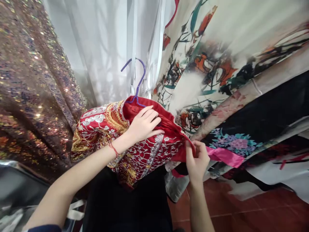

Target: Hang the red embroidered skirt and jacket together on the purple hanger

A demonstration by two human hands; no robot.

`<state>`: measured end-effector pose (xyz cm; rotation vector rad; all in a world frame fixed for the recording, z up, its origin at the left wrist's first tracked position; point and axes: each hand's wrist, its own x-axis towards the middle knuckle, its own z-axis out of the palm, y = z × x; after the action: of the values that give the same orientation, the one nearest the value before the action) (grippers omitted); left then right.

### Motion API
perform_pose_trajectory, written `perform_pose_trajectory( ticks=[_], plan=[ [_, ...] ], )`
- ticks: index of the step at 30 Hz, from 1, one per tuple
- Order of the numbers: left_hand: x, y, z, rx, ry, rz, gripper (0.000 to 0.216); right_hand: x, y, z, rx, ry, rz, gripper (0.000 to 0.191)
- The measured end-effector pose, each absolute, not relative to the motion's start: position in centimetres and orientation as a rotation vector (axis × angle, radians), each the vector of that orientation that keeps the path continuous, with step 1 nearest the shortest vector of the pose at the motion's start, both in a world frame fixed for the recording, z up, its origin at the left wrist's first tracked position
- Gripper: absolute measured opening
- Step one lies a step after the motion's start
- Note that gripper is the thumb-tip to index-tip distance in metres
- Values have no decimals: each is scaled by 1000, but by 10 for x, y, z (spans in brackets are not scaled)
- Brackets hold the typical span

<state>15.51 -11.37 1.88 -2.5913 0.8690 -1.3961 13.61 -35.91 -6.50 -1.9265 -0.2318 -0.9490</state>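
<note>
A red jacket [154, 154], thick with silver and gold embroidery, is on a purple hanger [142, 74] whose hook sticks up from the neck opening. Over the edge of that opening lies my left hand [145, 124], fingers bent onto the gathered red cloth, its palm hidden. My right hand [198, 158] pinches the jacket's red edge at the far right end, thumb in front. A small label [135, 110] shows on the red lining inside the neck. The jacket's short sleeve [84, 145] spreads to the left.
Sequinned cloth [36, 80] hangs on the left, and white fabric [103, 48] with ribbons is behind the hanger. Flower-printed garments [202, 74] and a black embroidered one [272, 112] fill the right. A pink ribbon [227, 157] hangs above the red tiled floor [217, 206].
</note>
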Motion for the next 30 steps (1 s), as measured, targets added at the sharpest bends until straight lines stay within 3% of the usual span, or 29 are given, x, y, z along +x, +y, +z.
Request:
perform_pose_trajectory(
  ticks=[3,7,18,24,26,30],
  plan=[
    [158,-107,9,-2611,568,-1740,63,138,-358,-82,-1840,-144,-794,33],
    [158,-105,11,-2587,445,-1842,84,147,-350,-92,-1794,-125,-841,34],
    [176,-115,4,-2756,239,-1836,61,99,-375,-49,-1863,-91,-1294,14],
    [171,-113,11,-2816,281,-1778,42,91,-313,-110,-2187,-723,-985,10],
    [163,-113,18,-2858,335,-1731,44,106,-309,-136,-2212,-666,-958,5],
    [147,-117,33,-2888,339,-1686,38,117,-326,-177,-2308,-374,-1006,22]
  ],
)
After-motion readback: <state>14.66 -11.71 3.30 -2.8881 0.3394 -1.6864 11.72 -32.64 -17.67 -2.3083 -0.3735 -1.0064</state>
